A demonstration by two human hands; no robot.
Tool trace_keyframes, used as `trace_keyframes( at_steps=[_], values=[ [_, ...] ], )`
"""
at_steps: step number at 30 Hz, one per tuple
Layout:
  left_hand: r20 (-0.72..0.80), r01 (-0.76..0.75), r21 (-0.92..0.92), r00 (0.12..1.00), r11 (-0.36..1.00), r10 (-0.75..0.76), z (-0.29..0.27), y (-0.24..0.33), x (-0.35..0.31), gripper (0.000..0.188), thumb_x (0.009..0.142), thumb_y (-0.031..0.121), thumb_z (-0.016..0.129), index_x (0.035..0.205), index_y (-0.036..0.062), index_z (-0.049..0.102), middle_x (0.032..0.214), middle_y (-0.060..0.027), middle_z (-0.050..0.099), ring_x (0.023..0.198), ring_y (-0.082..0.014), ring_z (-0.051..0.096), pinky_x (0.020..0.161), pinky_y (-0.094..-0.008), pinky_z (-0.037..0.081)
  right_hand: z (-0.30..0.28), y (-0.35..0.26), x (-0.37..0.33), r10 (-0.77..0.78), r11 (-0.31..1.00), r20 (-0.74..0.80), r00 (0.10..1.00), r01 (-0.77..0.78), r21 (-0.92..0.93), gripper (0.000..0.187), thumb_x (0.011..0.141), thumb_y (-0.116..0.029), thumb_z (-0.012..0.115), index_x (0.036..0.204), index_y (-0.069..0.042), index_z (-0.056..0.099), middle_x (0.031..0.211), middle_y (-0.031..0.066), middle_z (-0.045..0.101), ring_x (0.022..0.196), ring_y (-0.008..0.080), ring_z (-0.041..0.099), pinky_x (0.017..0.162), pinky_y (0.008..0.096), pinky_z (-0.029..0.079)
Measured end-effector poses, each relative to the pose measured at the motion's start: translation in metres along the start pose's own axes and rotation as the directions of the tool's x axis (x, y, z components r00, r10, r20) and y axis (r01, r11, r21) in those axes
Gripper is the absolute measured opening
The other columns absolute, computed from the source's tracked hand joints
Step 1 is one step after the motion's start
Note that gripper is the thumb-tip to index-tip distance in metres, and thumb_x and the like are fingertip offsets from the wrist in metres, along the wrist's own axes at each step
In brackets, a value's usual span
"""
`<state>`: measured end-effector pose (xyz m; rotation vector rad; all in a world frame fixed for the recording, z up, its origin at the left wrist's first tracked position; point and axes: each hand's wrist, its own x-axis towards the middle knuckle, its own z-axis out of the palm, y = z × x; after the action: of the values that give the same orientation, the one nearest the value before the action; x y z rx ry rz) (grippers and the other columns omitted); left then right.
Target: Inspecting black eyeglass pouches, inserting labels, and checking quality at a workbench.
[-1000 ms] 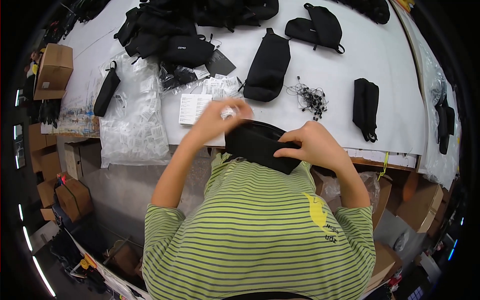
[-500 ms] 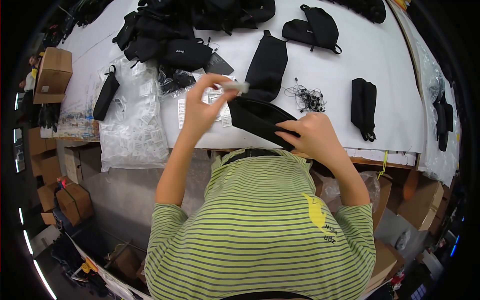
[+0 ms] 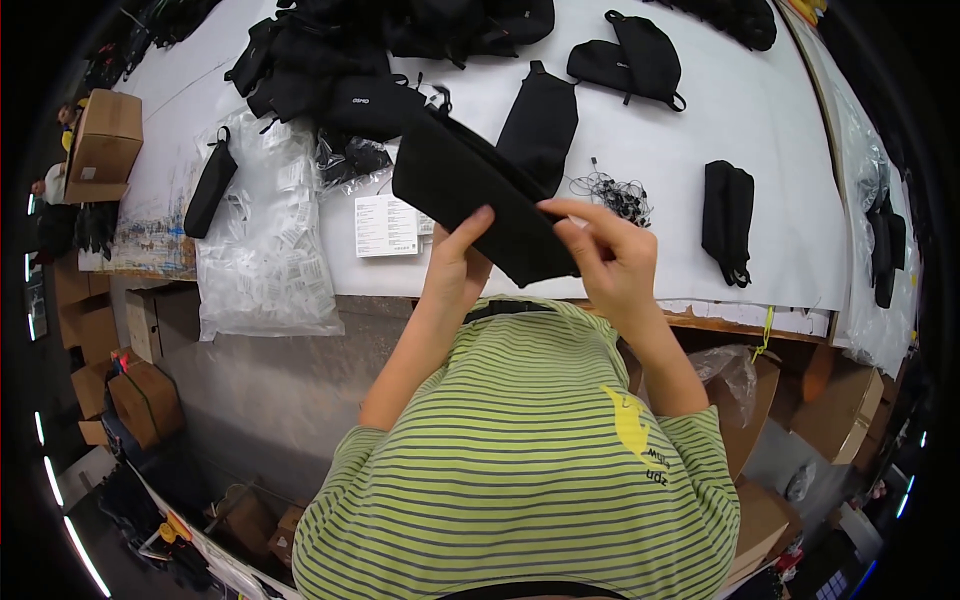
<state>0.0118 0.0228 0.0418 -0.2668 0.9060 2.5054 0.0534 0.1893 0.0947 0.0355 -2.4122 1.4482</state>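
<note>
Both my hands hold a long flat black fabric pouch (image 3: 470, 195) tilted above the near edge of the white table (image 3: 760, 130). My left hand (image 3: 458, 262) supports it from below, thumb against its underside. My right hand (image 3: 608, 255) pinches its lower right end with the fingertips. The pouch's far end points up and left, toward a heap of similar black pouches (image 3: 340, 70).
A clear plastic bag of small packets (image 3: 265, 240) lies at the left, a white printed leaflet (image 3: 387, 225) beside it. More black pouches (image 3: 728, 215) (image 3: 542, 125) (image 3: 632, 55), a tangle of black cords (image 3: 615, 195), and cardboard boxes (image 3: 100, 145) (image 3: 145, 400) surround the table.
The pouch has been lifted and stretched out long and flat. My left hand dropped from the small packet near its top and now sits under the pouch; the white packet is gone from view.
</note>
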Motion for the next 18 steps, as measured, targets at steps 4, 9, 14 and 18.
trace_keyframes(
  at_steps=[4,9,14,18],
  values=[
    [-0.115,-0.1,0.034,0.988,0.994,0.104,0.01,0.008,0.008,0.049,0.08,0.005,0.068,0.124,0.0047,0.048,0.113,-0.0067,0.059,0.107,-0.0202,0.057,0.095,-0.0332,0.045,0.013,0.015,-0.016,0.298,0.948,-0.245,0.923,-0.257,0.185,0.027,0.095,-0.016,0.054,0.072,-0.002,0.059,0.046,-0.0044,0.035,0.046,0.0022,0.029,0.043,0.0235,0.022],
    [-0.082,-0.013,0.198,0.996,0.98,0.029,0.018,0.015,0.004,0.041,0.077,0.005,0.07,0.115,-0.0014,0.054,0.105,-0.0092,0.063,0.097,-0.0194,0.062,0.09,-0.0317,0.048,0.007,0.037,-0.02,0.154,0.983,-0.09,0.984,-0.144,0.112,0.028,0.095,-0.02,0.051,0.082,0.001,0.064,0.073,0.0032,0.056,0.059,0.0061,0.045,0.052,0.0229,0.033],
    [0.071,0.231,0.329,0.961,0.916,-0.267,0.022,0.013,-0.003,0.044,0.073,0.007,0.074,0.111,-0.006,0.055,0.1,-0.0129,0.064,0.089,-0.0191,0.064,0.079,-0.0301,0.053,-0.004,0.021,0.014,0.22,0.841,-0.094,0.971,-0.14,0.523,0.02,0.09,-0.013,0.059,0.105,-0.002,0.067,0.093,0.0027,0.066,0.076,0.0093,0.056,0.067,0.0219,0.043],
    [0.082,0.302,0.348,0.933,0.887,-0.35,0.028,0.008,-0.007,0.045,0.073,0.008,0.073,0.111,-0.0054,0.055,0.1,-0.0127,0.064,0.086,-0.0187,0.065,0.079,-0.0305,0.054,-0.007,0.027,0.017,0.169,0.879,-0.237,0.957,-0.038,0.474,0.014,0.082,-0.006,0.068,0.095,-0.002,0.067,0.09,0.0031,0.066,0.076,0.0089,0.056,0.065,0.0219,0.043]
  ],
)
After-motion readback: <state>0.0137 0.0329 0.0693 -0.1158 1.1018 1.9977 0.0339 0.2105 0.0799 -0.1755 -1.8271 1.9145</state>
